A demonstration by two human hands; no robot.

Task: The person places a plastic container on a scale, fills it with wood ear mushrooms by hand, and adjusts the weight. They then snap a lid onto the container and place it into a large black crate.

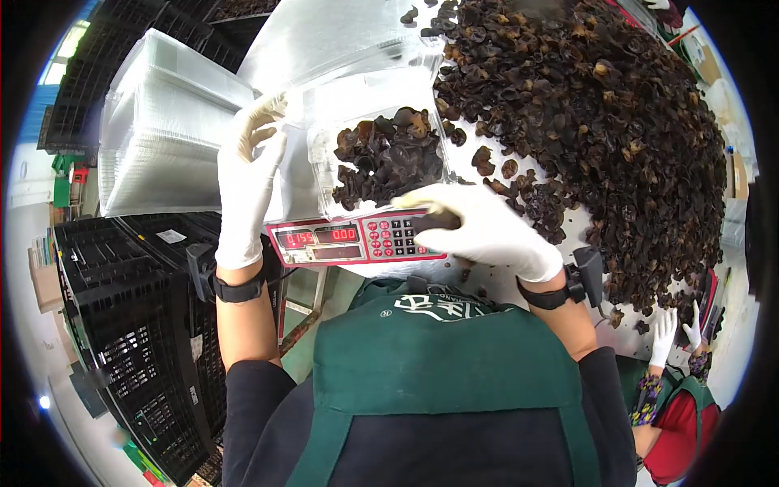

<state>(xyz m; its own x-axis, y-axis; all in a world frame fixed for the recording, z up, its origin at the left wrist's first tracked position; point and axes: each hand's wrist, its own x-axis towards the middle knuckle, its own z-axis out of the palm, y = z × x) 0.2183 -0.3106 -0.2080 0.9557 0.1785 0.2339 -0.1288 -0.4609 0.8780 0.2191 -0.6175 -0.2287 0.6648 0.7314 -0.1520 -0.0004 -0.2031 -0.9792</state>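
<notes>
A clear plastic box point(324, 185) of dark wood ear mushrooms point(389, 154) rests on the scale point(320, 243), whose red display reads 0.155 and 0.00. My left hand point(250, 166), in a white glove, is beside the box on its left. Its fingers are bent and apart from the thumb, and I see nothing between them. White-gloved too, my right hand point(487, 231) hovers over the keypad at the box's near right corner. A dark wood ear piece point(438, 220) shows between its thumb and fingers, partly hidden by them.
A big heap of wood ears point(592, 122) spreads over the metal table point(300, 40) on the right. Nested clear boxes point(166, 130) stand at the left, above black crates point(134, 349). A co-worker's gloved hand point(664, 337) reaches to the heap's near right edge.
</notes>
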